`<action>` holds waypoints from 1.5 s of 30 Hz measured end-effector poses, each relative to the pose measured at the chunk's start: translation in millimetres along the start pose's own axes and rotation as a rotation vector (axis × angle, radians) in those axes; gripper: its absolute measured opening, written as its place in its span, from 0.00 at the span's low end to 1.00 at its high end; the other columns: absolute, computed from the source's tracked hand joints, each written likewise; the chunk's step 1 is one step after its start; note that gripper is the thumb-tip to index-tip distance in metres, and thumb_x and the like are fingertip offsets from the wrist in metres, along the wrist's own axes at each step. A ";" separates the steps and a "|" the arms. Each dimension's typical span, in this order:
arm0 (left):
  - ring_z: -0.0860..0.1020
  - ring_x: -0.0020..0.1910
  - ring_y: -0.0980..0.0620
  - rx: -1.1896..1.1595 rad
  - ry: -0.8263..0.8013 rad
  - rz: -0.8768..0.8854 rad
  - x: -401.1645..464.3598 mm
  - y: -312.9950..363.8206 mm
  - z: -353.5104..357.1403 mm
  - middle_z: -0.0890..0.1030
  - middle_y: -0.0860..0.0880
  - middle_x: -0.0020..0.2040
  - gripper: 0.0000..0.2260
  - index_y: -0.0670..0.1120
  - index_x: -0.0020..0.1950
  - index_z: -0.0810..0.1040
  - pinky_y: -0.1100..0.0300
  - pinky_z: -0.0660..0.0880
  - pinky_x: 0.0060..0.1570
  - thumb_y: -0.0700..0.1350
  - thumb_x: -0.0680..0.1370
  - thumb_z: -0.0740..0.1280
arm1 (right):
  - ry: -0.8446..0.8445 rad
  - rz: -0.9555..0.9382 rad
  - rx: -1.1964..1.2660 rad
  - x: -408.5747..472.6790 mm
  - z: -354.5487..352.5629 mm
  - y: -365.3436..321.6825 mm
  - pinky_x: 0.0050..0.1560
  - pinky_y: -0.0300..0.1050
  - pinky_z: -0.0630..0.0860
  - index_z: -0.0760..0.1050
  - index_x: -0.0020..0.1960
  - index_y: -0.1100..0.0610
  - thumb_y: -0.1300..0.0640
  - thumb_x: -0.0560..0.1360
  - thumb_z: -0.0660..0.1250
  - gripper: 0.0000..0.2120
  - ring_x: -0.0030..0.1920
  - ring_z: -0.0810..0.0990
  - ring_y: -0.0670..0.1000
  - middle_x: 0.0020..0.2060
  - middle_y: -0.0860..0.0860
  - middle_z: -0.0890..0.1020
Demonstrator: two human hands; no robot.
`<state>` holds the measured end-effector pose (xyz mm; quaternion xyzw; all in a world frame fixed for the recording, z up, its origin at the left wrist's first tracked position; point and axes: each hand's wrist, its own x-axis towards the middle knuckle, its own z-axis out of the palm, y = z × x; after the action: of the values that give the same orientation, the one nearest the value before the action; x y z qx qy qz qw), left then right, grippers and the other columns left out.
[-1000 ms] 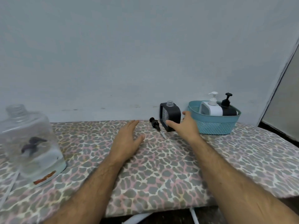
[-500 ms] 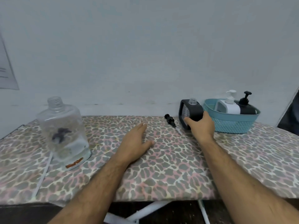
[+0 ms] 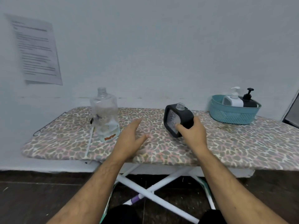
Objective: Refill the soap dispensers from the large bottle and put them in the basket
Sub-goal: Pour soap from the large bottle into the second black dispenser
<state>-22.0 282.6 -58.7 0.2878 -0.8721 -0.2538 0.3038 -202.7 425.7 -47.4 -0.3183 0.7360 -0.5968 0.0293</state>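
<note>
My right hand (image 3: 193, 133) is shut on a black soap dispenser (image 3: 178, 120) with a clear neck and no pump, tilted to the left over the ironing board (image 3: 234, 143). My left hand (image 3: 131, 141) hovers open above the board, between the dispenser and the large clear bottle (image 3: 105, 115). That bottle stands uncapped at the board's left, with a little liquid at its bottom. A teal basket (image 3: 233, 113) at the back right holds a white dispenser (image 3: 233, 99) and a black dispenser (image 3: 248, 100), both with pumps. The loose black pump is out of sight.
The board has a leopard-print cover and white crossed legs (image 3: 153, 188) over a dark floor. A printed sheet (image 3: 37, 50) hangs on the wall at the left. A thin white tube (image 3: 89, 141) lies beside the large bottle.
My right hand closed on the black dispenser and drew it left, away from the basket, tilting it. My view swung left and back. My left hand rose slightly toward the large bottle.
</note>
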 end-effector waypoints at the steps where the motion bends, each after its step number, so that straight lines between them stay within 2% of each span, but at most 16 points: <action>1: 0.64 0.75 0.52 -0.004 0.019 0.002 -6.9 -1.3 -5.4 0.65 0.50 0.77 0.32 0.48 0.78 0.62 0.53 0.63 0.73 0.54 0.78 0.69 | -0.018 -0.001 0.002 -7.6 2.4 -2.2 0.38 0.38 0.73 0.72 0.55 0.50 0.55 0.71 0.73 0.15 0.45 0.78 0.42 0.45 0.43 0.79; 5: 0.68 0.71 0.54 -0.030 0.109 0.003 -28.7 -4.6 -24.1 0.70 0.52 0.73 0.27 0.49 0.75 0.67 0.59 0.65 0.67 0.52 0.78 0.69 | -0.091 0.004 0.020 -25.9 8.1 -9.5 0.44 0.42 0.78 0.73 0.56 0.50 0.55 0.70 0.73 0.16 0.46 0.79 0.43 0.46 0.42 0.80; 8: 0.70 0.66 0.59 -0.093 0.184 -0.032 -40.3 -9.3 -35.0 0.74 0.53 0.69 0.22 0.51 0.72 0.72 0.56 0.69 0.66 0.52 0.78 0.69 | -0.159 0.008 0.032 -35.0 9.0 -10.4 0.40 0.37 0.75 0.73 0.57 0.49 0.57 0.71 0.73 0.17 0.47 0.79 0.42 0.47 0.43 0.80; 10: 0.73 0.63 0.58 -0.169 0.247 -0.076 -44.8 -14.3 -41.6 0.77 0.52 0.66 0.19 0.49 0.69 0.75 0.56 0.73 0.63 0.50 0.79 0.69 | -0.186 0.008 0.034 -41.2 8.9 -8.1 0.39 0.36 0.73 0.73 0.57 0.49 0.58 0.71 0.73 0.18 0.47 0.79 0.42 0.47 0.43 0.81; 12: 0.76 0.59 0.56 -0.270 0.341 -0.141 -49.5 -17.5 -51.5 0.79 0.52 0.62 0.17 0.48 0.67 0.77 0.58 0.75 0.59 0.48 0.79 0.69 | -0.194 0.000 0.045 -46.8 9.5 -6.8 0.41 0.37 0.75 0.73 0.57 0.49 0.58 0.71 0.73 0.17 0.48 0.81 0.43 0.48 0.42 0.81; 15: 0.78 0.49 0.59 -0.316 0.543 -0.218 -53.0 -22.3 -66.9 0.81 0.52 0.53 0.13 0.47 0.62 0.79 0.53 0.78 0.56 0.47 0.78 0.70 | -0.199 -0.010 0.062 -52.2 11.9 -8.6 0.41 0.37 0.75 0.71 0.57 0.47 0.58 0.73 0.73 0.17 0.48 0.80 0.41 0.47 0.40 0.80; 17: 0.77 0.45 0.60 -0.326 0.639 -0.269 -50.7 -29.1 -73.0 0.79 0.52 0.49 0.14 0.47 0.61 0.78 0.50 0.79 0.55 0.47 0.76 0.72 | -0.200 -0.022 0.060 -55.8 14.4 -7.7 0.41 0.34 0.73 0.70 0.58 0.46 0.58 0.73 0.72 0.18 0.48 0.78 0.39 0.47 0.38 0.78; 19: 0.77 0.49 0.56 -0.345 0.676 -0.309 -44.6 -35.4 -78.1 0.78 0.51 0.53 0.21 0.48 0.64 0.75 0.49 0.78 0.57 0.50 0.74 0.75 | -0.181 -0.042 0.055 -58.0 17.4 -5.4 0.40 0.32 0.72 0.69 0.60 0.47 0.57 0.73 0.73 0.20 0.47 0.78 0.38 0.48 0.37 0.78; 21: 0.75 0.60 0.52 -0.348 0.650 -0.329 -34.9 -41.7 -81.3 0.76 0.48 0.64 0.31 0.47 0.71 0.70 0.50 0.74 0.62 0.53 0.72 0.76 | -0.156 -0.058 0.049 -58.2 20.9 -0.8 0.41 0.35 0.75 0.69 0.60 0.47 0.56 0.73 0.74 0.21 0.47 0.79 0.40 0.48 0.37 0.77; 23: 0.70 0.69 0.49 -0.357 0.583 -0.340 -24.4 -46.0 -83.6 0.69 0.47 0.73 0.39 0.46 0.77 0.63 0.49 0.69 0.68 0.52 0.71 0.77 | -0.143 -0.056 0.053 -57.8 24.4 4.0 0.41 0.45 0.81 0.68 0.59 0.44 0.54 0.72 0.76 0.22 0.45 0.82 0.45 0.48 0.39 0.79; 26: 0.65 0.75 0.47 -0.444 0.485 -0.344 -8.6 -52.4 -83.8 0.64 0.46 0.77 0.45 0.46 0.79 0.56 0.47 0.65 0.72 0.49 0.70 0.79 | -0.141 -0.062 0.018 -56.7 28.6 10.3 0.40 0.44 0.80 0.67 0.58 0.44 0.53 0.71 0.76 0.22 0.44 0.83 0.48 0.49 0.42 0.80; 29: 0.73 0.68 0.47 -0.500 0.426 -0.320 2.9 -54.4 -78.0 0.73 0.45 0.70 0.37 0.47 0.75 0.64 0.48 0.71 0.66 0.44 0.70 0.78 | -0.135 -0.072 0.004 -55.8 27.9 12.4 0.39 0.33 0.72 0.68 0.59 0.46 0.54 0.71 0.76 0.23 0.46 0.79 0.40 0.48 0.41 0.78; 31: 0.77 0.60 0.49 -0.458 0.419 -0.339 7.2 -57.4 -71.7 0.78 0.48 0.63 0.30 0.46 0.70 0.70 0.51 0.75 0.61 0.44 0.71 0.78 | -0.137 -0.069 0.013 -55.1 27.8 13.1 0.40 0.32 0.71 0.68 0.60 0.46 0.55 0.71 0.76 0.23 0.47 0.78 0.38 0.49 0.39 0.78; 34: 0.79 0.57 0.47 -0.386 0.455 -0.399 10.2 -61.5 -66.7 0.79 0.49 0.57 0.24 0.45 0.63 0.74 0.47 0.76 0.59 0.46 0.70 0.78 | -0.141 -0.063 0.023 -54.8 29.3 14.0 0.41 0.31 0.72 0.68 0.60 0.47 0.55 0.71 0.76 0.23 0.47 0.78 0.37 0.48 0.37 0.77; 41: 0.77 0.53 0.50 -0.338 0.423 -0.320 -1.1 -43.2 -55.8 0.78 0.49 0.54 0.28 0.46 0.67 0.73 0.52 0.76 0.56 0.46 0.70 0.78 | -0.136 -0.064 -0.007 -55.6 27.6 14.3 0.36 0.27 0.71 0.67 0.58 0.47 0.54 0.71 0.76 0.22 0.44 0.76 0.35 0.46 0.36 0.76; 45: 0.77 0.56 0.51 -0.345 0.391 -0.282 -11.9 -31.6 -49.7 0.78 0.50 0.56 0.27 0.47 0.67 0.73 0.52 0.76 0.58 0.46 0.70 0.78 | -0.145 -0.060 -0.012 -55.7 26.2 13.7 0.37 0.26 0.70 0.69 0.60 0.51 0.55 0.71 0.76 0.23 0.45 0.77 0.39 0.48 0.41 0.77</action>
<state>30.3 254.8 -48.6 0.3938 -0.6924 -0.3777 0.4721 -153.3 432.5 -85.8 -0.3825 0.7257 -0.5683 0.0627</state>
